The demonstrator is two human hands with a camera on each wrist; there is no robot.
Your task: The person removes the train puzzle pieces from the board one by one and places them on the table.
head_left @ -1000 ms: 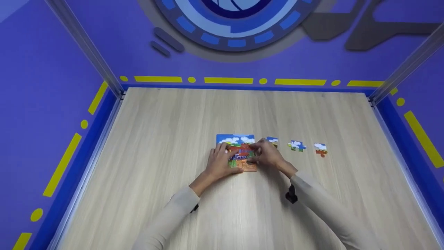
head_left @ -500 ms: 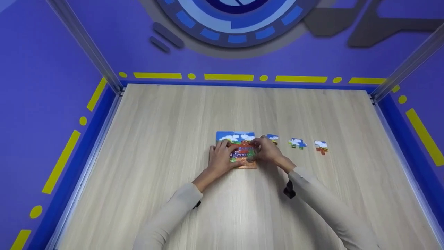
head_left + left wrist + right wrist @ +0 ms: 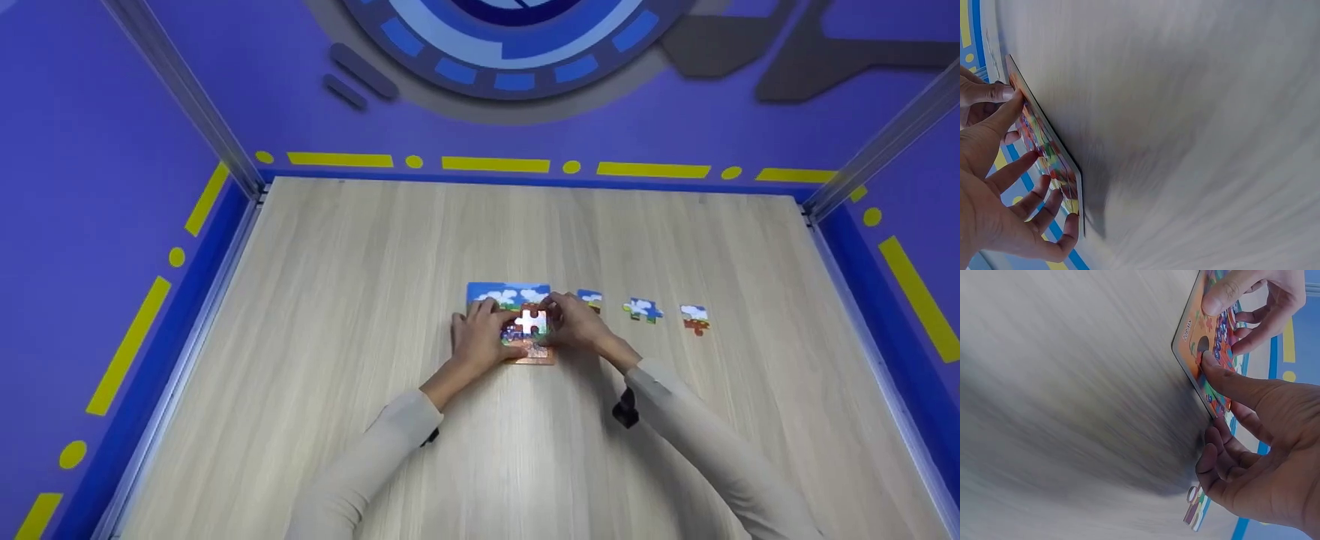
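A square picture puzzle (image 3: pixel 491 291) with sky, clouds and red and orange parts lies on the table between the hands. On its right half a puzzle piece (image 3: pixel 532 322) catches bright glare. My right hand (image 3: pixel 581 328) pinches this piece by its right side, thumb below and index finger above. In the right wrist view the right thumb (image 3: pixel 1219 370) is beside a dark round spot on the orange border. My left hand (image 3: pixel 480 337) rests on the puzzle's left part, fingers spread and its thumb along the lower border. The hands hide much of the picture.
To the right lie three loose puzzle pieces: one partly behind the right hand (image 3: pixel 590 298), a cloud piece (image 3: pixel 643 309) and a red-bottomed piece (image 3: pixel 695 319). Purple-blue panels (image 3: pixel 225 75) with yellow marks enclose the wooden table (image 3: pixel 360 247) at the back and sides.
The piece in the right hand now shows strong glare, so its tilt seems altered. Both hands stay nearly in place; the head view has shifted slightly.
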